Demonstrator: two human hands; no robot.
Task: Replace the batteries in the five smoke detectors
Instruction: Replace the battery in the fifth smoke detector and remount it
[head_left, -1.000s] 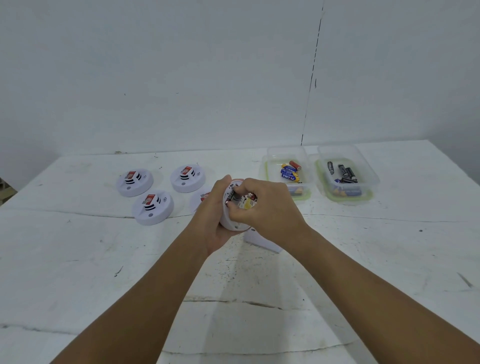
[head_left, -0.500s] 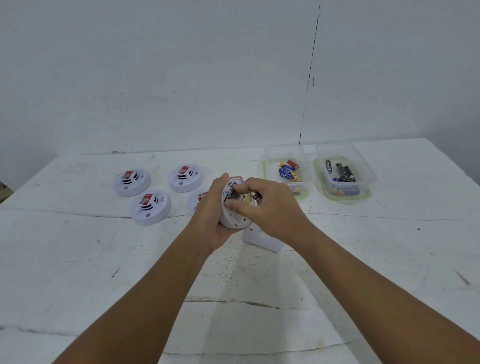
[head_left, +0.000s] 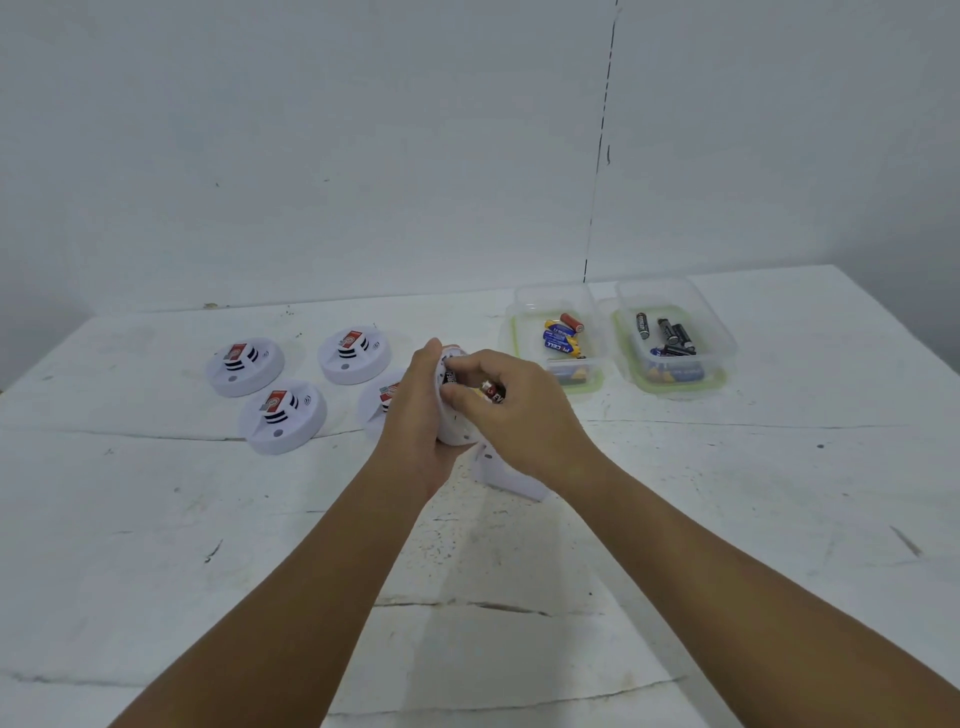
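Right hand: the right hand (head_left: 514, 415) curled over the open back of the detector (head_left: 453, 426), thumb and fingers pinching a battery (head_left: 492, 391) at its compartment.
Battery: red and dark, lying just under the right fingertips, against the detector's back; only the letters "EV" could be read on it (the rest was covered).
Left hand: the left hand (head_left: 421, 415) gripped the detector from its left side, thumb up along the rim, fingers wrapped behind.
Detector: white, round, held on edge above the table (head_left: 156, 545), between the two hands.
Cover: a white cover (head_left: 511, 478) lay on the table just below the hands, partly hidden by the right wrist.
Other detectors: three stood face up to the left, a far-left one (head_left: 245, 366), a near one (head_left: 283, 415) and a far one (head_left: 355, 355); a fourth (head_left: 382, 402) sat just behind the left hand, half hidden. Each bore a red label, too small to read.
Left tub: a clear tub (head_left: 553, 338) with a green rim, right of the hands, held blue and yellow cells (head_left: 561, 340) marked "CELL" and one red cell.
Right tub: a second tub (head_left: 675, 338) just beside it held black cells (head_left: 672, 332) (their print was illegible).
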